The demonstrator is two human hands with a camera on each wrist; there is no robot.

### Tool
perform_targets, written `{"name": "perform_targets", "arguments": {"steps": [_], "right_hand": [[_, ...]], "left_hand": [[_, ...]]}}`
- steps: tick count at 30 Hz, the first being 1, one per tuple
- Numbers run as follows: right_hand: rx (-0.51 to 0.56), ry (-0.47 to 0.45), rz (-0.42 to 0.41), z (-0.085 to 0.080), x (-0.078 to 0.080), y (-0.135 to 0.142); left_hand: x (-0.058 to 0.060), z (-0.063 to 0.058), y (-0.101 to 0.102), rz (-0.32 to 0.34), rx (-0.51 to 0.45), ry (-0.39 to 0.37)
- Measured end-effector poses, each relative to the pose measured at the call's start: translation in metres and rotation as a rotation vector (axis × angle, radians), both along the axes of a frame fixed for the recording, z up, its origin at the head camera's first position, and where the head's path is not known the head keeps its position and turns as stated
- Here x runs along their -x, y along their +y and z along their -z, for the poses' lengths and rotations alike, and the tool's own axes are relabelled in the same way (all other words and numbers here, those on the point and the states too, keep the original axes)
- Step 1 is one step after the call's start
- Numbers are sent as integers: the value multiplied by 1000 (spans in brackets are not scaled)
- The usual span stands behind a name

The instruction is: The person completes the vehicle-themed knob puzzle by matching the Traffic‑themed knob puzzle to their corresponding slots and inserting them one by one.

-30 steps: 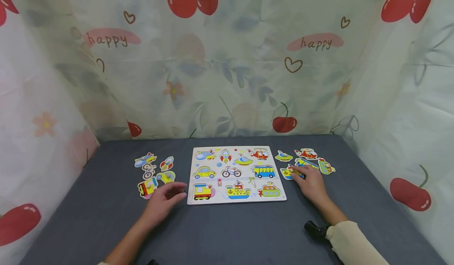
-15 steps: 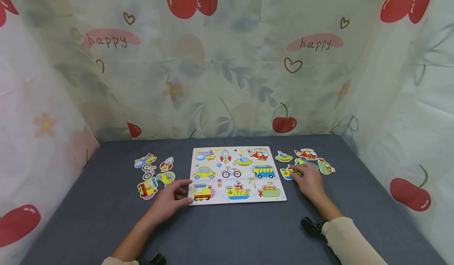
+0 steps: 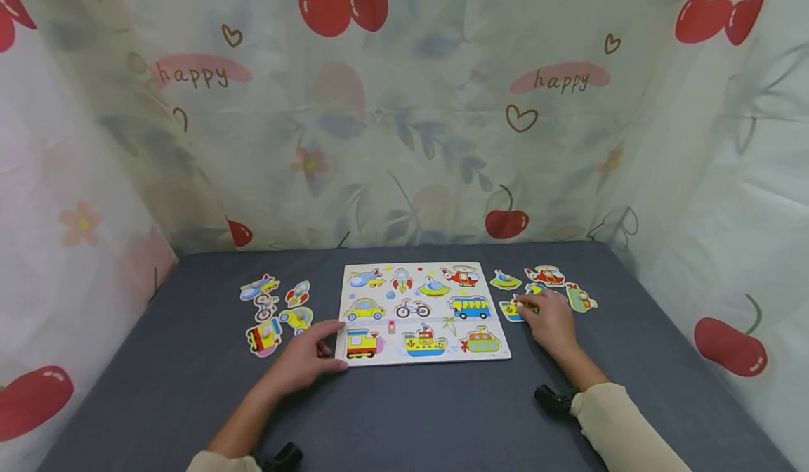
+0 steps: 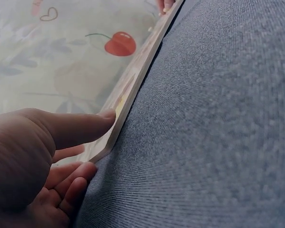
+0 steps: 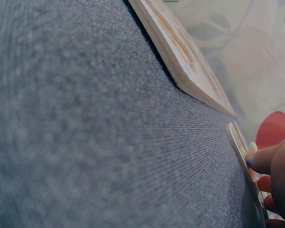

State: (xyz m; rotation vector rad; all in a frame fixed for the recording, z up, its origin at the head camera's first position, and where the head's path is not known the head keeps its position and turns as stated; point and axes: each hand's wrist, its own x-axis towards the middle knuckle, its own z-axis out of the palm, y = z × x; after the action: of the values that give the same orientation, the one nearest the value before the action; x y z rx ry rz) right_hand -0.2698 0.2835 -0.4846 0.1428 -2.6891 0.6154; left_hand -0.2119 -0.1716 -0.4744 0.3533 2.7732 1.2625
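A wooden peg puzzle board [image 3: 395, 296] with printed vehicles lies mid-table. At its near left corner my left hand [image 3: 306, 358] holds the edge. In the left wrist view the thumb [image 4: 85, 128] lies along the board's edge, other fingers bent beside it. To the board's right, my right hand [image 3: 551, 321] pinches a ship puzzle piece [image 3: 510, 310] by its small knob; the hand covers much of the piece. That piece [image 5: 237, 140] lies flat on the cloth in the right wrist view. Behind the right hand, a bus piece [image 3: 534, 289] is partly hidden.
Right of the board are also a flying saucer piece [image 3: 505, 279], a helicopter piece [image 3: 546, 275] and a submarine piece [image 3: 580, 297]. Left of it lie several pieces, among them a train [image 3: 264, 336], a car [image 3: 296, 319] and an airplane [image 3: 259, 286]. A patterned curtain [image 3: 404, 142] encloses the table.
My left hand has moved right from beside the train and car pieces to the board's near left corner and now holds it. The right hand stays at the ship piece.
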Motion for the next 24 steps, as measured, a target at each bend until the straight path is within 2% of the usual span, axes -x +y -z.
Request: {"name": "perform_targets", "arguments": {"steps": [13, 18, 24], "right_hand": [[-15, -16, 45, 1, -3, -7], [27, 3, 14, -2, -6, -9], [90, -30, -32, -6, -9, -15]], "left_hand": [[-2, 3, 0, -9, 56, -20], [0, 2, 2, -18, 63, -31], [0, -1, 4, -8, 70, -23]]}}
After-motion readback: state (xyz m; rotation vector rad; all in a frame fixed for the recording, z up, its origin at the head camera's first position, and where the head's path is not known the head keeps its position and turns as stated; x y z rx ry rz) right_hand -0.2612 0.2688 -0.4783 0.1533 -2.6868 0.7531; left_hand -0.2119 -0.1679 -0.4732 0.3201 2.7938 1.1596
